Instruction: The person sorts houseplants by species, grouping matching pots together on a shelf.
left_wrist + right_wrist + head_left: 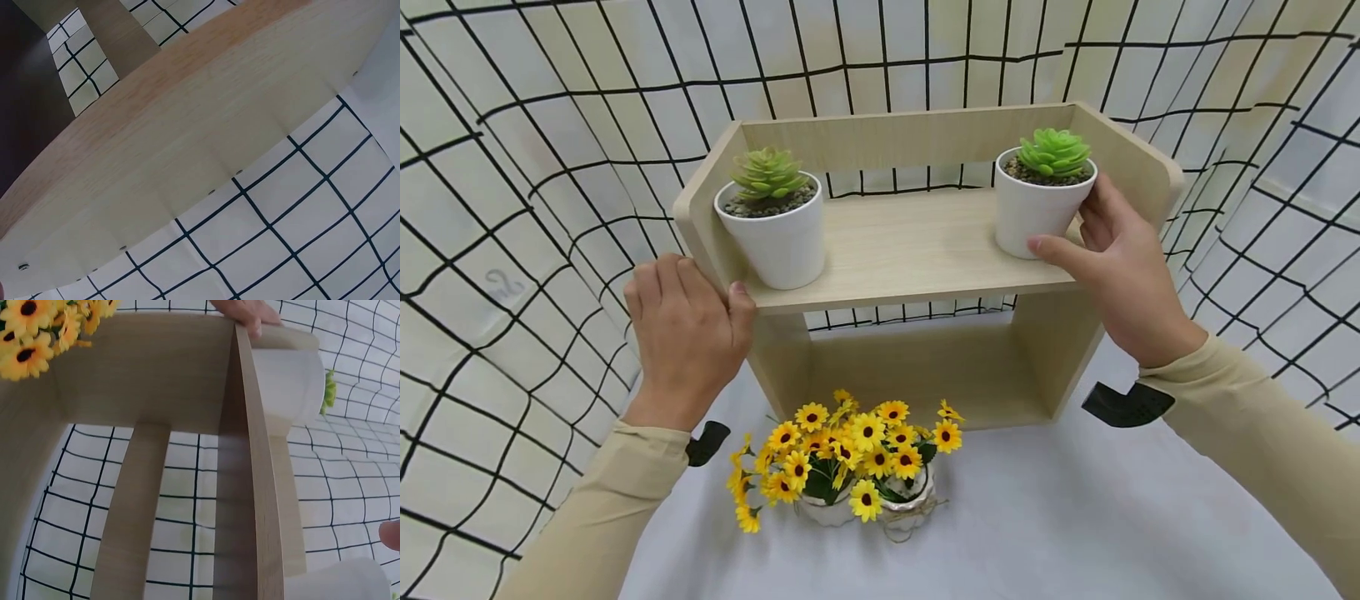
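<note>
- The right potted succulent [1037, 204] is held by the right hand [1123, 267]: its white pot is clamped between the thumb, set at the front, and the fingers, wrapped round the right side. Its base appears to be supported by the upper shelf [910, 242], just below the fingers.
- The step in hand is judged to be the setting or adjusting of this pot near the shelf's right end.
- For the next move, the fingers would need to be loosened evenly and drawn clear, without the pot being tipped or the right side panel [1138, 158], just beyond them, being knocked.
- The left side panel [703, 196] is gripped by the left hand [688, 333], with its fingers curled; the unit is presumably steadied by this.
- The left potted succulent [778, 242] is placed just beside the left fingers, on the panel's inner side.
- Below and between both sets of fingers, yellow flowers [868, 433] in whitish pots [910, 510] are set on the surface [1037, 508].
- Beyond the fingers, everything is backed by black grid lines [843, 66].
</note>
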{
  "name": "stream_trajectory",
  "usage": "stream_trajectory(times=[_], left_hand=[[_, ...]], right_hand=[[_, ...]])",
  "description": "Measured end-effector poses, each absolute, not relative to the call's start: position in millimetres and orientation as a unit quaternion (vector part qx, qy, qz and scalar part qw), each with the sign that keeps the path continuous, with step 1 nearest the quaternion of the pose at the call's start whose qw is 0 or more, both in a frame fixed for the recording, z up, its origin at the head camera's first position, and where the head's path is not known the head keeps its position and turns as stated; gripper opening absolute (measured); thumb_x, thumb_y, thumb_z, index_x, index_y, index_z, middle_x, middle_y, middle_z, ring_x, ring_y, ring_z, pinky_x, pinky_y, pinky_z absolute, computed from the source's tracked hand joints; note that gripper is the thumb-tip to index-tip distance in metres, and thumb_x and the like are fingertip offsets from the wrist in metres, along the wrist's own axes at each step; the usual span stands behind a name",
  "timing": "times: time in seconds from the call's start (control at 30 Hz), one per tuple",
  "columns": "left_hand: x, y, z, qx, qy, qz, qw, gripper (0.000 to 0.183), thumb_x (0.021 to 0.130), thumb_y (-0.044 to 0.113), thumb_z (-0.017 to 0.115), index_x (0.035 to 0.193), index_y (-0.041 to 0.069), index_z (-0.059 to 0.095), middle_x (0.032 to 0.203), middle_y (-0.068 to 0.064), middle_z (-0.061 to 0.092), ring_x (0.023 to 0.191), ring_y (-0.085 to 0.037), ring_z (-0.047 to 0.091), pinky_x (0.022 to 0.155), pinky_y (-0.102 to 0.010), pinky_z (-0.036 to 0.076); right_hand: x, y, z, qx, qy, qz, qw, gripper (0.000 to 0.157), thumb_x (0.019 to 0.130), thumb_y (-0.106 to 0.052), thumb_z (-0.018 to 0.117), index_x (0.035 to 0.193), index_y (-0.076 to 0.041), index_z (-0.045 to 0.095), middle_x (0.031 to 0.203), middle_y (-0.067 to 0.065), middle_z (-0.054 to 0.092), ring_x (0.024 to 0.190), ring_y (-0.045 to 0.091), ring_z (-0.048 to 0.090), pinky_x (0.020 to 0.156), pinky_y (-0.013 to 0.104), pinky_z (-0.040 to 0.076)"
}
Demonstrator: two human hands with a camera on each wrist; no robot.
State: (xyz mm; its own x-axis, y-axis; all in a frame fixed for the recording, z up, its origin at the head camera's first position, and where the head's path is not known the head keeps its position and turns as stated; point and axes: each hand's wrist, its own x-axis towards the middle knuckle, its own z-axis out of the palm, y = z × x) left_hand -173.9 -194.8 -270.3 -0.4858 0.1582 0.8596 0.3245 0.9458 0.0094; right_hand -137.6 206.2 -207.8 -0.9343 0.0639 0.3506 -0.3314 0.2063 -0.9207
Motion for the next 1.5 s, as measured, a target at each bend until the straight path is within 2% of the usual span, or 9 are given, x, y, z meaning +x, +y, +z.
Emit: stream_trajectory(times=[0.3,0.43,0.6,0.7,0.8,0.93,1.1,1.23,1.5], left_hand=[[-173.6,-195.4,-271.4,-0.138,-0.861,-0.087,0.481,0.049,0.100,0.035,0.031,0.097,-0.013,0.043,0.098,-0.033,0.044,0.095,-0.047,0.033,0.085,-0.055,0.022],[-173.8,-195.1,-270.8,-0.140,-0.859,-0.087,0.485,0.048,0.100,0.034,0.031,0.098,-0.013,0.043,0.098,-0.033,0.044,0.096,-0.046,0.033,0.085,-0.055,0.022],[-174.2,-195.5,-271.0,-0.142,-0.858,-0.087,0.486,0.048,0.100,0.034,0.032,0.097,-0.013,0.043,0.098,-0.033,0.043,0.096,-0.047,0.033,0.086,-0.055,0.022],[-174.1,-196.2,-271.8,-0.142,-0.858,-0.089,0.485,0.048,0.100,0.034,0.032,0.097,-0.013,0.043,0.098,-0.033,0.043,0.096,-0.047,0.033,0.086,-0.055,0.022],[-174.3,-196.4,-272.2,-0.144,-0.855,-0.094,0.489,0.047,0.099,0.034,0.033,0.095,-0.012,0.043,0.098,-0.033,0.044,0.095,-0.047,0.033,0.085,-0.055,0.022],[-175.1,-195.6,-271.6,-0.147,-0.852,-0.099,0.493,0.046,0.099,0.033,0.034,0.094,-0.011,0.043,0.097,-0.033,0.044,0.095,-0.047,0.033,0.085,-0.055,0.022],[-175.2,-195.0,-270.3,-0.146,-0.854,-0.095,0.490,0.046,0.099,0.033,0.034,0.094,-0.012,0.043,0.097,-0.033,0.044,0.096,-0.047,0.033,0.086,-0.055,0.022],[-174.9,-194.8,-270.1,-0.145,-0.855,-0.092,0.489,0.046,0.099,0.033,0.034,0.094,-0.012,0.043,0.098,-0.033,0.045,0.096,-0.047,0.034,0.086,-0.056,0.023],[-173.3,-194.6,-269.9,-0.143,-0.859,-0.084,0.485,0.046,0.099,0.032,0.033,0.095,-0.012,0.044,0.099,-0.034,0.045,0.097,-0.047,0.034,0.087,-0.056,0.024]], right_hand=[[-109.7,207.9,-222.4,0.084,-0.721,0.674,0.137,0.103,0.090,-0.007,0.075,0.167,-0.017,0.007,0.177,0.000,0.005,0.165,0.016,0.007,0.131,0.029,0.010],[-99.6,204.4,-231.6,0.104,-0.690,0.690,0.192,0.092,0.087,0.006,0.073,0.163,-0.008,0.023,0.172,0.008,0.023,0.161,0.019,0.022,0.129,0.023,0.021],[-92.2,196.7,-253.2,0.141,-0.687,0.665,0.255,0.072,0.082,0.017,0.069,0.145,-0.009,0.045,0.148,0.006,0.048,0.141,0.025,0.045,0.112,0.021,0.039],[-90.7,192.9,-273.0,0.166,-0.701,0.641,0.265,0.070,0.081,0.019,0.069,0.143,-0.005,0.046,0.142,0.007,0.052,0.133,0.021,0.052,0.108,0.020,0.042],[-90.9,189.5,-296.0,0.191,-0.711,0.619,0.273,0.067,0.078,0.021,0.070,0.139,0.005,0.047,0.136,0.007,0.055,0.126,0.017,0.056,0.106,0.019,0.044],[-90.8,185.7,-325.2,0.202,-0.733,0.590,0.271,0.061,0.077,0.022,0.071,0.132,0.012,0.047,0.129,0.000,0.058,0.119,0.011,0.059,0.105,0.016,0.046],[-89.8,181.3,-357.0,0.188,-0.771,0.562,0.235,0.058,0.078,0.018,0.074,0.130,0.009,0.050,0.127,-0.003,0.057,0.116,0.003,0.058,0.102,0.010,0.046],[-89.3,176.6,-379.7,0.190,-0.800,0.533,0.199,0.056,0.081,0.011,0.077,0.131,0.003,0.053,0.129,0.002,0.057,0.116,-0.001,0.056,0.101,0.009,0.046],[-90.6,166.6,-417.1,0.190,-0.819,0.520,0.154,0.050,0.082,0.003,0.080,0.127,-0.009,0.060,0.124,0.004,0.062,0.111,0.009,0.061,0.096,0.015,0.051]])
